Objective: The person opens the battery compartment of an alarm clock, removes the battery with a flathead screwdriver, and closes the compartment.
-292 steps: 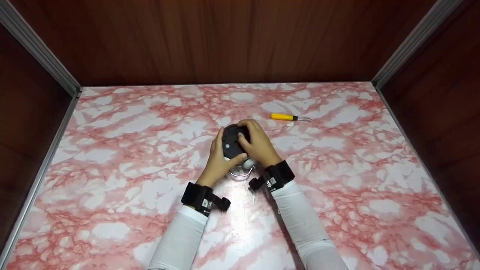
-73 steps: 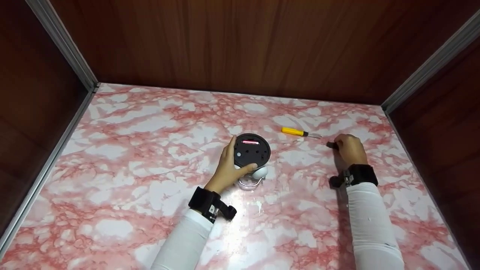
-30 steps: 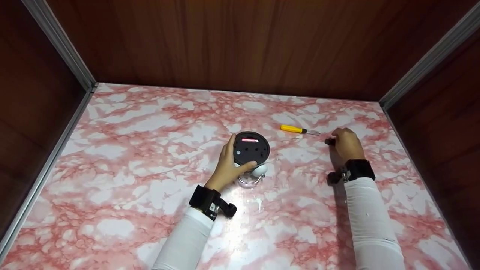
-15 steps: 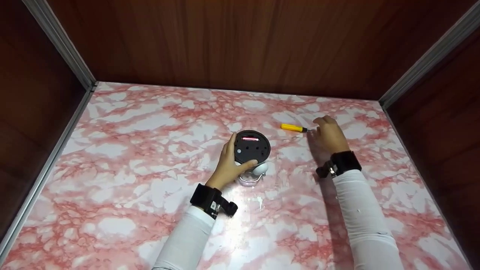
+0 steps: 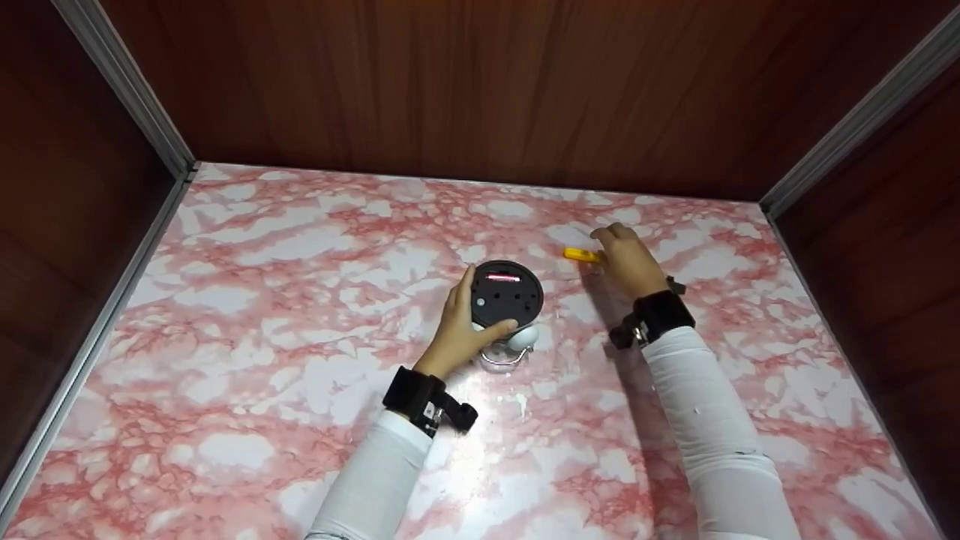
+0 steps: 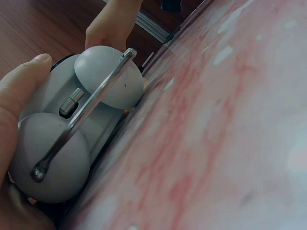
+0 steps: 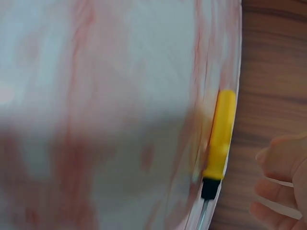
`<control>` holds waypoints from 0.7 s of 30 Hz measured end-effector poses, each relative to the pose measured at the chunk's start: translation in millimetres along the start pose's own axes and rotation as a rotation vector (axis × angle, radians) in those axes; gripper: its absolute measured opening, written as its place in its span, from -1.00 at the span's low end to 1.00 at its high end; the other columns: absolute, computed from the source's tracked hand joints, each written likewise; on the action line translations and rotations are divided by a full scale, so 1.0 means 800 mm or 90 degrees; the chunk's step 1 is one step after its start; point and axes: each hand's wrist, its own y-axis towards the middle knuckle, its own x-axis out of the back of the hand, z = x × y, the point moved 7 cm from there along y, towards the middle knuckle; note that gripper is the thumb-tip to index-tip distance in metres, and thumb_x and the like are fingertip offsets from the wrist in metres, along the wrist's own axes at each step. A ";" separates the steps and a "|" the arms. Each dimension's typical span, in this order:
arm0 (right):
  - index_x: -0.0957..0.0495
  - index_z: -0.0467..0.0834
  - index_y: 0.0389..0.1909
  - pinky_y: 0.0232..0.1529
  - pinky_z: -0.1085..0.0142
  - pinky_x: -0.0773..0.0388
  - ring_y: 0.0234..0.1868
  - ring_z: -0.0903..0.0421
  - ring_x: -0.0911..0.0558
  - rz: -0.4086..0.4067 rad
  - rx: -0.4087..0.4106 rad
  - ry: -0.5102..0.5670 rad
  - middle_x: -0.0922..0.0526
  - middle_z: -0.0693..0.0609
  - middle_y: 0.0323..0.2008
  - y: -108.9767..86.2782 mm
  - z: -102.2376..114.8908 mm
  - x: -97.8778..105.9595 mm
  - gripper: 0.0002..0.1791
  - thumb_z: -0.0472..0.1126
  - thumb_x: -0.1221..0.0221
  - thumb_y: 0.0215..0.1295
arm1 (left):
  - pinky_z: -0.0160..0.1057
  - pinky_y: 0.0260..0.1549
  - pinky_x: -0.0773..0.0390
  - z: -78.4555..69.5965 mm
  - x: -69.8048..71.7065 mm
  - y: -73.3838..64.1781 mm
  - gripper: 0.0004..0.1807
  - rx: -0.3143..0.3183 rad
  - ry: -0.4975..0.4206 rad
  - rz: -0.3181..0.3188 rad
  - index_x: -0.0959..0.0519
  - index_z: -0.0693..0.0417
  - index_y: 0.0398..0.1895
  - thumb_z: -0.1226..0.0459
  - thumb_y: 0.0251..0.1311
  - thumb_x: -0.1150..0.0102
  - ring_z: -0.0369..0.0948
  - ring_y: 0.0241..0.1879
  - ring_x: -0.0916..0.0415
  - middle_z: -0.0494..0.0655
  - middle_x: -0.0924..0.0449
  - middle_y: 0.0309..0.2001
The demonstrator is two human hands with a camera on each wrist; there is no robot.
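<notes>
So the alarm clock [image 5: 517, 315] is near the middle of the desk [image 5: 270, 300], black back turned up, and the left-hand grip [image 5: 456, 330] is wrapped around its rim, fingers along one side and thumb on the bell end. Can't tell if it's fully resting on the desk. My guess is it's light and stiff: the back looks like matte plastic, so not that slippery, and the round rim is the place to hold. I'd keep off the metal handle [image 6: 86, 115], a skinny shiny bar joining two smooth pale bells [image 6: 62, 165], plus that little hammer [image 6: 71, 101] between them, which looks easy to bend. There's a pinkish strip in the slot, probably a battery [image 5: 503, 277], though glare eats the detail. The yellow screwdriver [image 5: 579, 255] lies off to the right and a bit farther back, apart from the clock. The right-hand grip [image 5: 626, 259] is just beside it, loose with fingers parted and nothing between them as far as I can see. Should be an easy pick, imo: rigid, light, smooth chunky handle, black collar, thin metal shaft. Take it by the yellow part; it might roll a little.
</notes>
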 end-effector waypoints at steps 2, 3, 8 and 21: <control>-0.52 -0.39 0.13 0.10 -0.08 -0.52 0.09 -0.32 -0.52 0.014 -0.004 0.001 -0.52 -0.34 0.04 0.005 0.005 -0.005 -0.63 -0.51 -0.22 0.31 | 0.18 0.41 -0.13 0.000 0.001 0.000 0.27 0.002 0.000 -0.001 0.18 -0.04 0.66 -0.11 0.07 -0.49 0.15 0.52 0.04 0.27 0.06 0.55; -0.51 -0.38 0.14 0.11 -0.07 -0.52 0.10 -0.32 -0.51 0.022 -0.006 0.003 -0.52 -0.33 0.05 0.007 0.007 -0.007 -0.62 -0.51 -0.22 0.31 | 0.18 0.41 -0.14 0.000 0.001 0.000 0.27 0.002 0.001 -0.001 0.18 -0.04 0.66 -0.10 0.08 -0.49 0.15 0.53 0.04 0.27 0.05 0.55; -0.50 -0.37 0.17 0.13 -0.08 -0.51 0.12 -0.32 -0.51 0.051 -0.003 0.000 -0.52 -0.33 0.06 0.017 0.016 -0.020 -0.62 -0.45 -0.22 0.36 | 0.17 0.40 -0.15 0.000 0.002 0.001 0.26 -0.005 0.006 -0.005 0.17 0.02 0.66 -0.07 0.10 -0.49 0.16 0.52 0.03 0.29 0.04 0.54; -0.54 -0.40 0.12 0.10 -0.09 -0.54 0.02 -0.34 -0.59 0.093 -0.009 0.004 -0.59 -0.38 0.01 0.028 0.016 -0.048 -0.64 -0.52 -0.15 0.29 | 0.16 0.42 -0.12 -0.003 0.001 0.001 0.26 -0.007 0.007 0.000 0.17 0.01 0.66 -0.08 0.09 -0.50 0.16 0.52 0.04 0.30 0.04 0.54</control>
